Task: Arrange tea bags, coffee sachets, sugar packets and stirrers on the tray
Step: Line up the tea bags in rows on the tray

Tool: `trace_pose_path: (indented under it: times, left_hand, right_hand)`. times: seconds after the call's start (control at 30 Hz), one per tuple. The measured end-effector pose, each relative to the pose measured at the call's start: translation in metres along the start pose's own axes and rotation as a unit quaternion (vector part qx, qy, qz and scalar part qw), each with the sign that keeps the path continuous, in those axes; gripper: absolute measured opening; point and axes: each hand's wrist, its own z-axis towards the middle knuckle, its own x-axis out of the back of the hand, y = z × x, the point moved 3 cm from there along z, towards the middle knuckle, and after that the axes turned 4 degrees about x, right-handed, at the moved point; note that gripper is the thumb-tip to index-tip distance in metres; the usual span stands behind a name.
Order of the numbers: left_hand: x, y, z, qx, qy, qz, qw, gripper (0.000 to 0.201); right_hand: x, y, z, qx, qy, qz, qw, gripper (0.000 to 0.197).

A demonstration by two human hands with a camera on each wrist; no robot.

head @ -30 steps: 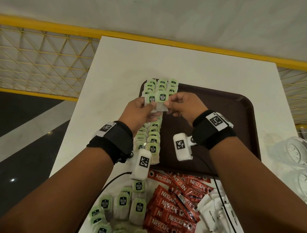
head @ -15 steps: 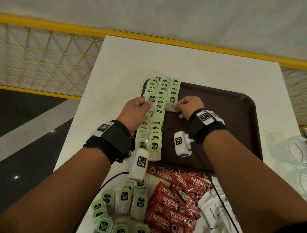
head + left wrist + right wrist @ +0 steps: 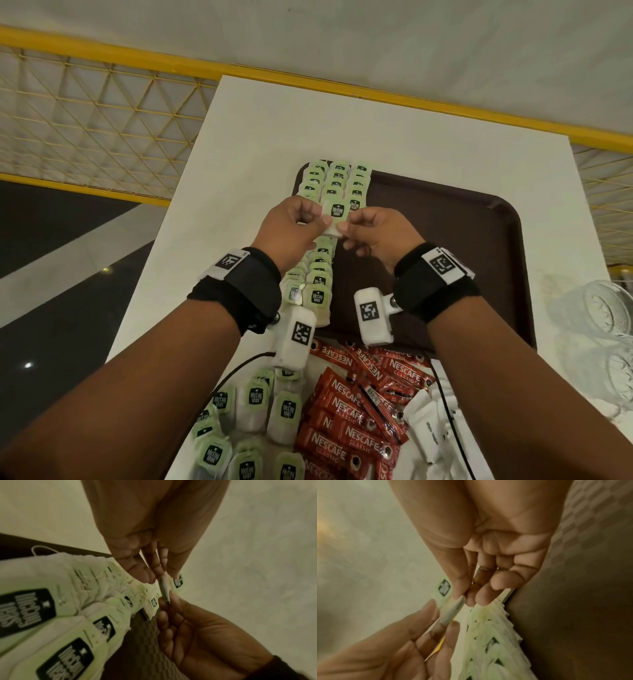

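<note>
Tea bag (image 3: 336,219) | pinched at its edges by left hand (image 3: 291,233) and right hand (image 3: 376,236) fingertips | step: filling rows on tray (image 3: 479,219) | next: likely lowering it squarely onto its row

Hands (image 3: 301,229) hide part of the tea bag rows (image 3: 322,267).

Bare forearms, and a black strap wraps the left wrist (image 3: 246,291) and the right wrist (image 3: 433,284), each topped with a white square-code tag. White camera pods (image 3: 297,337) hang beneath; a thin black cable (image 3: 239,365) trails, probably from the left pod.
</note>
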Motion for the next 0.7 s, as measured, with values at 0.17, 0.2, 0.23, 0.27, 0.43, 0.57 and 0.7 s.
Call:
trace_pose_path:
  times: [0.17, 0.2, 0.23, 0.27, 0.43, 0.57, 0.7]
  left_hand:
    - [0.005, 0.000, -0.006, 0.018, -0.002, 0.018, 1.000, 0.014]
    - [0.008, -0.001, -0.008, 0.025, 0.002, 0.017, 1.000, 0.013]
    - [0.010, -0.002, -0.010, 0.030, 0.005, 0.015, 0.999, 0.011]
    - [0.012, -0.002, -0.012, 0.035, 0.008, 0.013, 0.999, 0.009]
    - [0.023, -0.007, -0.020, 0.043, 0.014, 0.000, 0.999, 0.011]
    - [0.038, -0.007, -0.031, 0.049, 0.013, 0.001, 0.999, 0.008]
    - [0.059, -0.003, -0.057, 0.052, 0.000, 0.033, 0.998, 0.006]
  right_hand:
    - [0.016, 0.017, 0.008, -0.075, 0.078, -0.023, 0.994, 0.009]
    - [0.018, 0.018, 0.009, -0.087, 0.087, -0.039, 0.992, 0.009]
    - [0.019, 0.018, 0.011, -0.096, 0.093, -0.052, 0.990, 0.008]
    - [0.019, 0.018, 0.012, -0.101, 0.097, -0.063, 0.988, 0.007]
    - [0.017, 0.011, 0.019, -0.114, 0.096, -0.139, 0.979, 0.014]
    - [0.015, 0.007, 0.013, -0.117, 0.126, -0.168, 0.971, 0.024]
    - [0.009, -0.006, -0.013, -0.070, 0.130, -0.228, 0.962, 0.023]
